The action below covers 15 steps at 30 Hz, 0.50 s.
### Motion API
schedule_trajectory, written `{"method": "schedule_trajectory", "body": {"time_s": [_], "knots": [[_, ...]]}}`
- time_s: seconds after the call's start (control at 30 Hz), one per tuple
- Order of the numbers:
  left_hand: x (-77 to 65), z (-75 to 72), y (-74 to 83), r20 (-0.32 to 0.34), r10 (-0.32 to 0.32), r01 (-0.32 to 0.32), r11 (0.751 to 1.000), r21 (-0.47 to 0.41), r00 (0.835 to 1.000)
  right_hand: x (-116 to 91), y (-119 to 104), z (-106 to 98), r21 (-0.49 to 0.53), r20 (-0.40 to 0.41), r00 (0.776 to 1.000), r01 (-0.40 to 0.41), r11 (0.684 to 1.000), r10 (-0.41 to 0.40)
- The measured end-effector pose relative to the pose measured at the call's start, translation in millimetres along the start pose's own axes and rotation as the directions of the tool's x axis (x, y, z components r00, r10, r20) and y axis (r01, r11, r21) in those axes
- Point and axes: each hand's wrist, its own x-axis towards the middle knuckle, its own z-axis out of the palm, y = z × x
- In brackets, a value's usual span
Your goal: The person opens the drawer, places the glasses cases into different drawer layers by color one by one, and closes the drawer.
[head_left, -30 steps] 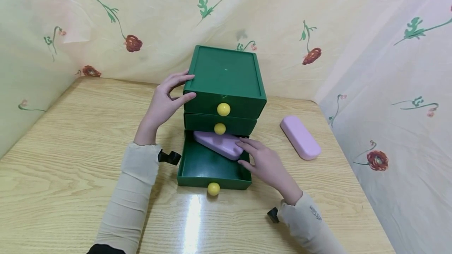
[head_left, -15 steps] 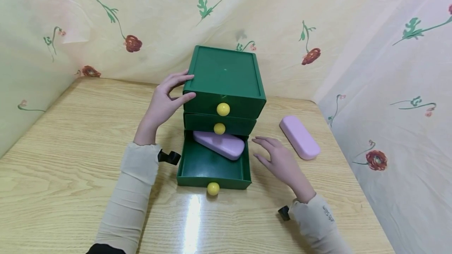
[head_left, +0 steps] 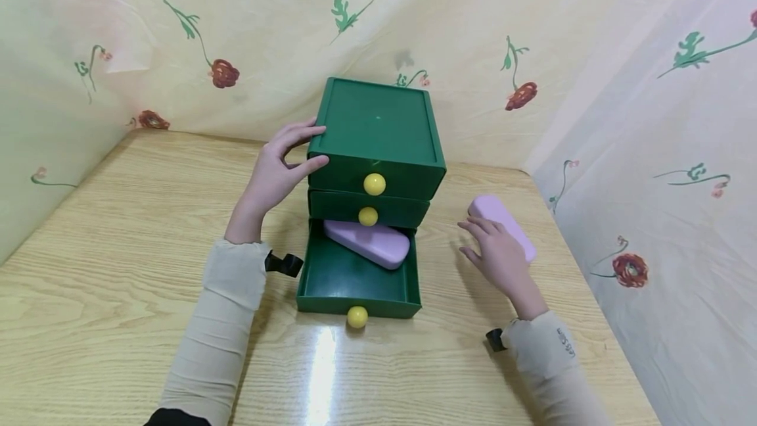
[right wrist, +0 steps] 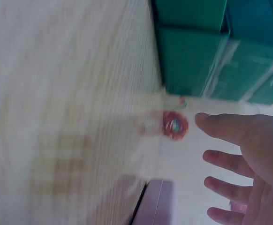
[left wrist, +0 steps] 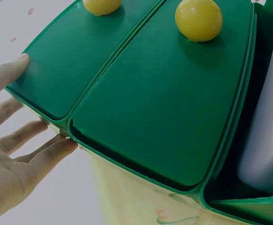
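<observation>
A green drawer cabinet (head_left: 378,117) with yellow knobs stands at the middle back of the table. My left hand (head_left: 275,166) holds its upper left corner, thumb at the front face and fingers along the side and top edge. The bottom drawer (head_left: 349,284) is pulled out. In it a purple glasses-case-shaped box (head_left: 372,242) lies slantwise, its back part hidden under the drawer above. To the right, my right hand (head_left: 503,258) reaches over a second, pinkish-purple box (head_left: 499,212) of similar shape. The fingers are spread and relaxed with nothing between them, and they overlap this box in the head view.
The wooden table (head_left: 148,268) extends to both sides of the cabinet. A flower-patterned cloth (head_left: 266,38) hangs behind the table and along its right side. Both upper drawers look closed, their yellow knobs (head_left: 374,183) facing front.
My right hand has left the box in the bottom drawer and moved right, over the second box on the table. The left hand stays at the cabinet's corner.
</observation>
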Motion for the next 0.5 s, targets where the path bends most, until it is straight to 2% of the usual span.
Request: {"method": "schedule_trajectory", "body": {"time_s": [0.13, 0.3, 0.4, 0.5], "knots": [[0.3, 0.4, -0.7, 0.001, 0.001, -0.001, 1.000, 0.001, 1.000, 2, 18, -1, -0.058, 0.021, 0.999, -0.031, 0.998, 0.033], [0.4, 0.4, -1.2, 0.003, 0.001, -0.001, 1.000, 0.002, 1.000, 5, 34, -3, -0.126, 0.089, 0.991, -0.085, 0.988, 0.096], [0.3, 0.3, -1.4, 0.003, 0.003, -0.003, 1.000, 0.001, 1.000, 6, 42, -2, -0.127, 0.143, 0.982, -0.107, 0.986, 0.124], [0.3, 0.2, -1.4, 0.003, 0.000, 0.000, 1.000, 0.000, 1.000, 7, 49, -2, -0.092, 0.211, 0.963, -0.153, 0.984, 0.169]]}}
